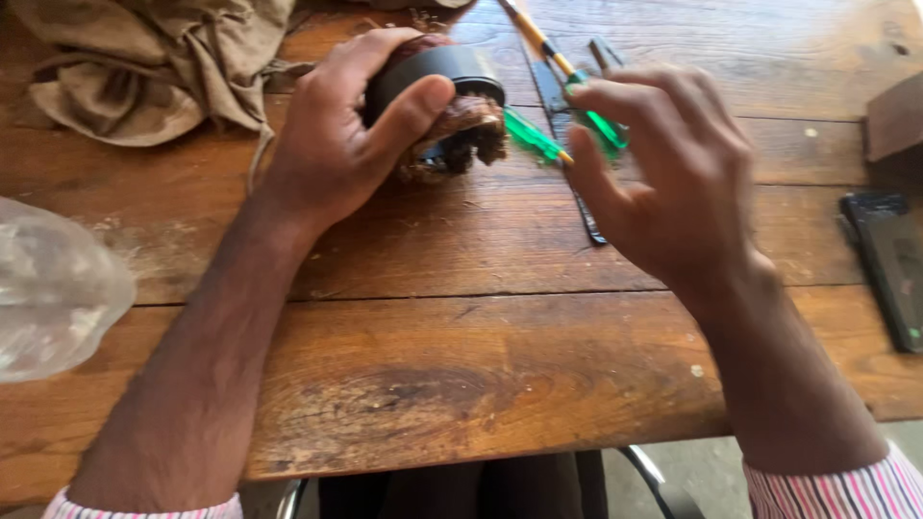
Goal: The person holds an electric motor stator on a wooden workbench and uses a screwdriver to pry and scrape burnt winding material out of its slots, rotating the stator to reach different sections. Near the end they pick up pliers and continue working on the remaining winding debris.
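Hands apart: left (336, 135) grips dark motor coil (447, 106), right (663, 173) pinches green-handled screwdriver (538, 142).

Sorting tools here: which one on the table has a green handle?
The screwdriver by the right hand; the yellow-banded stick and dark strip aren't green.

On the worktop (461, 346) before you, your left hand (336, 135) wraps the motor part (452, 106) beside the screwdriver (538, 142) at your right hand (663, 183), with cloth (154, 58) behind left, a plastic bag (53, 288) at the left edge, and a phone (889, 259) far right.
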`<move>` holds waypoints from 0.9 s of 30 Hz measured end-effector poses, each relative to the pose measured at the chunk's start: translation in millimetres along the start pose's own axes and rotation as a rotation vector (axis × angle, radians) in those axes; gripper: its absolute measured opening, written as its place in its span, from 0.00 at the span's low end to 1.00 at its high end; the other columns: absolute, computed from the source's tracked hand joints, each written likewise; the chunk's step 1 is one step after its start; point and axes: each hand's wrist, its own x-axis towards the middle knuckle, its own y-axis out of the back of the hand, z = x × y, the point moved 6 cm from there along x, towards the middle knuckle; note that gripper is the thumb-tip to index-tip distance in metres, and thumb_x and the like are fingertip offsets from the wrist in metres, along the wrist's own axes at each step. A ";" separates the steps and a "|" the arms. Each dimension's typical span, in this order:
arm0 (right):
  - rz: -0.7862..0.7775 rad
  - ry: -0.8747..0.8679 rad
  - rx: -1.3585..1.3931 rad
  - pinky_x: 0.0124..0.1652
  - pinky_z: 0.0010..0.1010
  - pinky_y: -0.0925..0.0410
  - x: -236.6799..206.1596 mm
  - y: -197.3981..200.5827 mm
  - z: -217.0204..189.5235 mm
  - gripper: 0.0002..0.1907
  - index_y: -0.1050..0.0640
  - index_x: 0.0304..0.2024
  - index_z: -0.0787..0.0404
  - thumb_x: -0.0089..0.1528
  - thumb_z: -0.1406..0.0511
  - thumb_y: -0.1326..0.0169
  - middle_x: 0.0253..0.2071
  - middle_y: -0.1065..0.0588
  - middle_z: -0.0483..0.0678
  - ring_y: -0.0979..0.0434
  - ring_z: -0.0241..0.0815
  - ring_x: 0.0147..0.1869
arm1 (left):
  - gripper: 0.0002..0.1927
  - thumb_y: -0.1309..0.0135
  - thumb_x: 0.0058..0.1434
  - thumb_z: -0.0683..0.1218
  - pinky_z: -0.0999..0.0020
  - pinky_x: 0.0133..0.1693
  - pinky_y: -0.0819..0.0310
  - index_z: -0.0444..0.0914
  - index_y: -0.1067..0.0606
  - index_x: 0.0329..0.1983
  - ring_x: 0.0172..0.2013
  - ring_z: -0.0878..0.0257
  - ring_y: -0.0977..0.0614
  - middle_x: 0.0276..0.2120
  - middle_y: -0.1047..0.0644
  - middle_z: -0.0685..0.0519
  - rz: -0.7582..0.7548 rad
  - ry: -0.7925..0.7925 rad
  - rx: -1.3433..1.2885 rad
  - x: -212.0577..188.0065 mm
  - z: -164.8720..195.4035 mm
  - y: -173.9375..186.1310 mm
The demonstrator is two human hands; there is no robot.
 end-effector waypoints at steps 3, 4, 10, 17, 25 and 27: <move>-0.054 -0.021 -0.072 0.45 0.39 0.25 13.6 -28.6 3.8 0.06 0.20 0.47 0.66 0.67 0.71 0.40 0.42 0.20 0.55 0.19 0.49 0.46 | 0.37 0.55 0.72 0.72 0.64 0.44 0.12 0.38 0.29 0.65 0.47 0.56 0.14 0.52 0.21 0.43 0.000 0.022 -0.021 2.7 0.2 -2.9; -0.074 -0.075 -0.058 0.47 0.37 0.25 13.9 -35.4 7.8 0.05 0.20 0.48 0.65 0.69 0.72 0.41 0.43 0.20 0.53 0.19 0.46 0.47 | 0.38 0.55 0.73 0.73 0.64 0.48 0.12 0.38 0.30 0.65 0.50 0.56 0.14 0.53 0.21 0.43 0.010 0.000 -0.061 3.5 2.9 -2.5; -0.089 -0.311 0.099 0.42 0.40 0.25 -12.5 -34.6 22.6 0.05 0.20 0.47 0.64 0.69 0.72 0.42 0.42 0.20 0.54 0.19 0.43 0.44 | 0.37 0.56 0.75 0.73 0.63 0.51 0.14 0.36 0.33 0.65 0.53 0.54 0.16 0.55 0.22 0.42 0.088 -0.099 -0.176 3.8 10.6 -2.8; -0.011 -0.218 0.074 0.57 0.40 0.31 -24.2 -37.9 13.6 0.08 0.18 0.47 0.57 0.66 0.70 0.41 0.69 0.38 0.57 0.37 0.53 0.72 | 0.37 0.50 0.69 0.73 0.70 0.42 0.12 0.38 0.26 0.59 0.43 0.65 0.13 0.44 0.19 0.50 0.030 0.092 -0.278 -0.3 -6.6 -14.1; -0.230 -0.115 0.000 0.78 0.56 0.56 -7.2 -62.8 -22.5 0.07 0.17 0.48 0.52 0.68 0.64 0.42 0.79 0.57 0.57 0.61 0.56 0.82 | 0.38 0.46 0.67 0.73 0.70 0.43 0.14 0.37 0.26 0.58 0.43 0.65 0.14 0.43 0.19 0.51 0.013 0.156 -0.436 -0.9 -9.4 -18.2; -0.261 -0.099 -0.007 0.77 0.57 0.58 -4.4 -71.8 -25.9 0.09 0.18 0.50 0.53 0.68 0.64 0.43 0.79 0.58 0.59 0.63 0.58 0.82 | 0.38 0.46 0.65 0.73 0.72 0.41 0.14 0.37 0.27 0.57 0.41 0.66 0.15 0.43 0.21 0.52 0.012 0.135 -0.413 2.1 -8.7 -18.3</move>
